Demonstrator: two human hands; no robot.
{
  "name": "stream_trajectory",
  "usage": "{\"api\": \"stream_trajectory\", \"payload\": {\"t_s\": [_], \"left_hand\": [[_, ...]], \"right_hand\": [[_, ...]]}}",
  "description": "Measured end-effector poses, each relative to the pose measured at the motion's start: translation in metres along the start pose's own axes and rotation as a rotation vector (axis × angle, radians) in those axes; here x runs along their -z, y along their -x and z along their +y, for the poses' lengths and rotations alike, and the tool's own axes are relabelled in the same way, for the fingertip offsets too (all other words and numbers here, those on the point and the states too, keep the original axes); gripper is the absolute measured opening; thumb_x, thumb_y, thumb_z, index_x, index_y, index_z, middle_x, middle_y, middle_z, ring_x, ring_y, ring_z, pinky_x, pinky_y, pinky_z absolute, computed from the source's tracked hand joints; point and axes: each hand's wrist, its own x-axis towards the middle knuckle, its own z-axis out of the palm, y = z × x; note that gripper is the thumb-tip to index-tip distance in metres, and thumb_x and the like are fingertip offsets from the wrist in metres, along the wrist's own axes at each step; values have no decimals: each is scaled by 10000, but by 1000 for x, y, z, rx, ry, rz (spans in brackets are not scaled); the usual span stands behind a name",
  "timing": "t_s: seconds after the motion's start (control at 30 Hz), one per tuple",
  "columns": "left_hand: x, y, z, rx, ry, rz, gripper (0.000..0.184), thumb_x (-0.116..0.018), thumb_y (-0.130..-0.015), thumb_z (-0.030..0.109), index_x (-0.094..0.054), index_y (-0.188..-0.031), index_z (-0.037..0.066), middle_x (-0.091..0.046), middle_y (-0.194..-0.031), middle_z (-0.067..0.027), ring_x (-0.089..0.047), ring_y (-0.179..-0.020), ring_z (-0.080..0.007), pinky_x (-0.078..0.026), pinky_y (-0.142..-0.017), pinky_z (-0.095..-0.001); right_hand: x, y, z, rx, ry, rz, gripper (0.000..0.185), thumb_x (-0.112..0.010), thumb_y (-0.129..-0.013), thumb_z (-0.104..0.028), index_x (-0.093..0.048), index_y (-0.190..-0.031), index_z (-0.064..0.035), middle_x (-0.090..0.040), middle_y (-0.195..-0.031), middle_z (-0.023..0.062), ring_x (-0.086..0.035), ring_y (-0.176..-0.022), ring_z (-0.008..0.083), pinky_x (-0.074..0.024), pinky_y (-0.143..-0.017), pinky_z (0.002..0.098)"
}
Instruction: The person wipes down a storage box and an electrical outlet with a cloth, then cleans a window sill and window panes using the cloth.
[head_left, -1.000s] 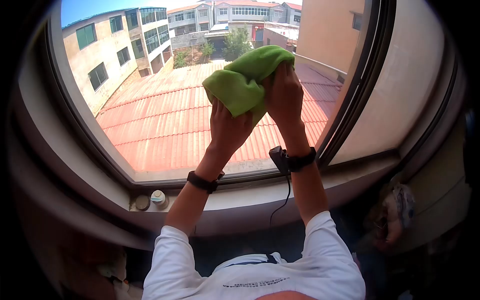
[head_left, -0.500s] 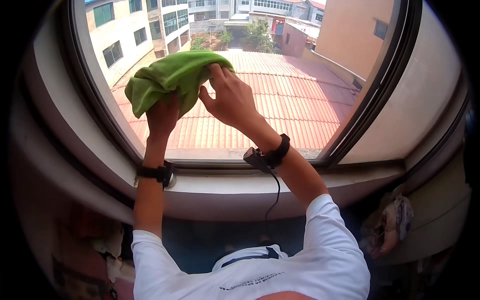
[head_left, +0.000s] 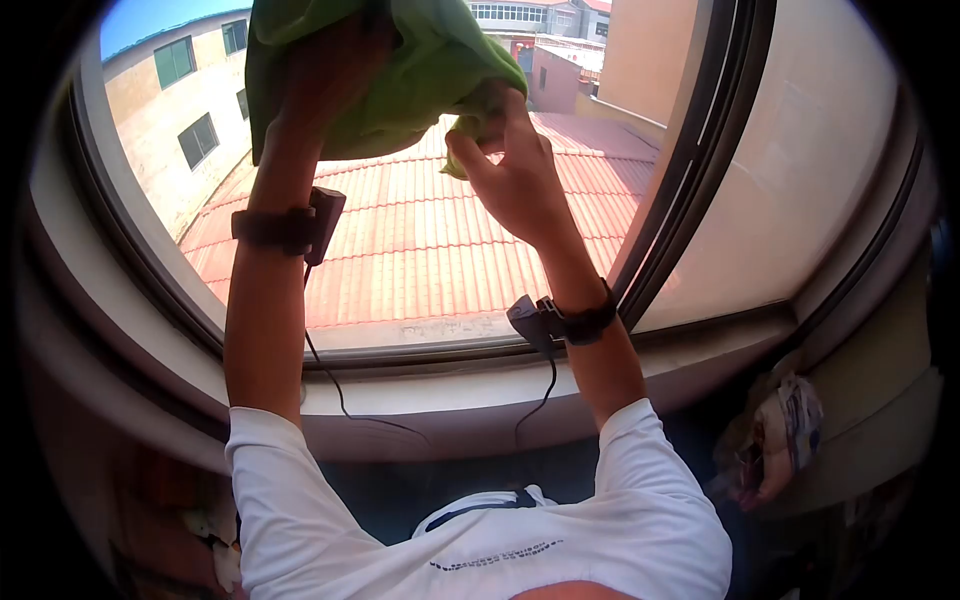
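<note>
A green cloth (head_left: 425,95) hangs in loose folds at the top of the head view, in front of the window. My left hand (head_left: 335,80) is closed on it, its fingers partly lost in shadow and folds. At the cloth's lower right edge, my right hand (head_left: 515,165) pinches the fabric between thumb and fingers, and a small corner dangles by the thumb. Both wrists carry black straps with small boxes and cables.
A dark window frame (head_left: 690,170) runs along the right, beside a pale pane (head_left: 745,200). Below lies the white window sill (head_left: 430,395). Outside are a red tiled roof (head_left: 400,260) and buildings. A bundled bag (head_left: 785,435) sits at the lower right.
Both hands have risen with the cloth, which now spreads wider and hangs lower from the top of the view. The right hand has shifted slightly right, and the view has shifted.
</note>
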Motion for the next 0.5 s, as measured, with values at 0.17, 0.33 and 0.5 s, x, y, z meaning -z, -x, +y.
{"api": "stream_trajectory", "payload": {"t_s": [0.17, 0.33, 0.5], "left_hand": [[67, -65, 174, 180, 899, 87, 365, -622, -887, 178, -596, -1231, 61, -598, -1261, -160, -533, -1224, -360, -385, -1071, -478], [47, -3, 266, -166, 868, 56, 557, -714, -815, 205, -580, -1352, 142, -541, -1391, -114, -487, -1322, -288, -373, -1124, -447], [58, 94, 255, -347, 983, -429, 536, -670, -836, 98, -609, -1347, 246, -504, -1465, -68, -431, -1397, -284, -341, -1178, -448]], "right_hand": [[-6, 76, 69, -150, -418, 247, 353, -572, -948, -14, -556, -1297, 31, -689, -939, 91, -684, -867, 140, -542, -745, 276], [-16, 164, 112, -430, -513, 365, 204, -617, -935, -80, -596, -1118, 7, -659, -970, 67, -667, -784, 152, -573, -559, 276], [29, 198, 147, -546, -452, 317, 207, -619, -920, -91, -618, -1105, 1, -653, -1021, 76, -669, -835, 172, -569, -580, 304]]}}
